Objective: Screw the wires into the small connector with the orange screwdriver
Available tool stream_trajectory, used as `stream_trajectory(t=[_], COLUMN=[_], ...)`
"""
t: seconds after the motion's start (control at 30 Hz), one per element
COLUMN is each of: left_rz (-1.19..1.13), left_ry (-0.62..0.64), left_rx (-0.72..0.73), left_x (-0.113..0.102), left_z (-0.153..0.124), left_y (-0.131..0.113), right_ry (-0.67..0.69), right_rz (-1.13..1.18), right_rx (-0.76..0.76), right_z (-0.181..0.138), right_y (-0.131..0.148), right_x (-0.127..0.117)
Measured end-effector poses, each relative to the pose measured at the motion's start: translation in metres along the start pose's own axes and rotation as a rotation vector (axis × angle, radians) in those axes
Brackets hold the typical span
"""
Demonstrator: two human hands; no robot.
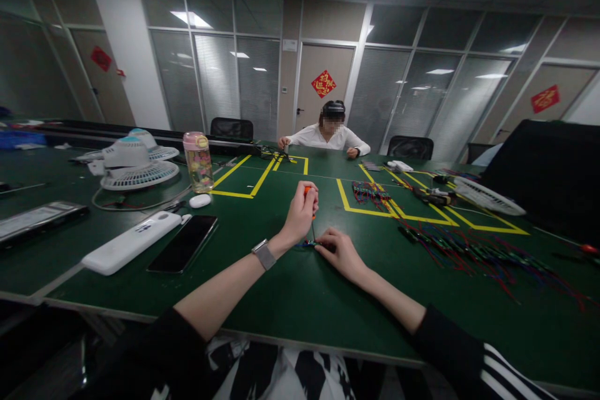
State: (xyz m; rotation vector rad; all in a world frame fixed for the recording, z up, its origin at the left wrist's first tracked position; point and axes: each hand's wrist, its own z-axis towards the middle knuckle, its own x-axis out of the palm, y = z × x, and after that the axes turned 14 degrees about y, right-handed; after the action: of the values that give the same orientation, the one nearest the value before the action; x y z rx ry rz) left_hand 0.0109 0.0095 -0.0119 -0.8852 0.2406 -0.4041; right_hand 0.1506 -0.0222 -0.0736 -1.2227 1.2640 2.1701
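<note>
We find the work on one small wired circuit piece (308,244) in hand and not complete. The piece lies on the green table (262,319), below the left hand (300,215) and just off the fingertips of the right.

We observe the left hand wrapped around the handle of an orange-handled screwdriver (314,217), fingers curled, the shaft standing nearly upright with its tip down at the piece. The right hand (342,254) rests low, thumb and forefinger brought together at the near right side of the piece; we cannot tell whether they pinch it or only press beside it.

As to progress, we judge the tool to be applied to this piece. What has been fastened or loosened on it is too small to tell, and we can make out no separate screw.

To the right of the right hand we note a long heap of wired boards (469,250), and beyond that hand a smaller wire cluster (370,192) within yellow tape (344,197). We cannot establish which of these are finished and which are waiting; if they are like pieces, this one is part of a batch.

Left of the left hand lie a black phone (185,244) and a white power bank (131,242), both well apart from the work.
</note>
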Motion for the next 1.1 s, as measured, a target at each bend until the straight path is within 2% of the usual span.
stream_trajectory(t=[0.4, 0.53, 0.77, 0.93, 1.1], left_rz=[-0.006, 0.032, 0.289, 0.531, 0.712], left_ry=[0.017, 0.086, 0.217, 0.144, 0.151], left_rx=[-0.03, -0.056, -0.073, -0.038, 0.003], left_x=[0.001, -0.004, -0.015, -0.016, -0.017], left_z=[0.002, 0.006, 0.012, 0.015, 0.018], left_y=[-0.003, -0.004, -0.013, -0.019, -0.025], right_ry=[-0.008, 0.002, 0.043, 0.047, 0.067], right_rz=[0.018, 0.037, 0.03, -0.009, -0.096], right_rx=[0.015, 0.017, 0.039, 0.013, -0.049], right_z=[0.0, 0.001, 0.003, 0.003, 0.002], right_y=[0.0, -0.001, -0.002, -0.001, -0.001], right_x=[0.0, -0.001, -0.004, -0.004, -0.003])
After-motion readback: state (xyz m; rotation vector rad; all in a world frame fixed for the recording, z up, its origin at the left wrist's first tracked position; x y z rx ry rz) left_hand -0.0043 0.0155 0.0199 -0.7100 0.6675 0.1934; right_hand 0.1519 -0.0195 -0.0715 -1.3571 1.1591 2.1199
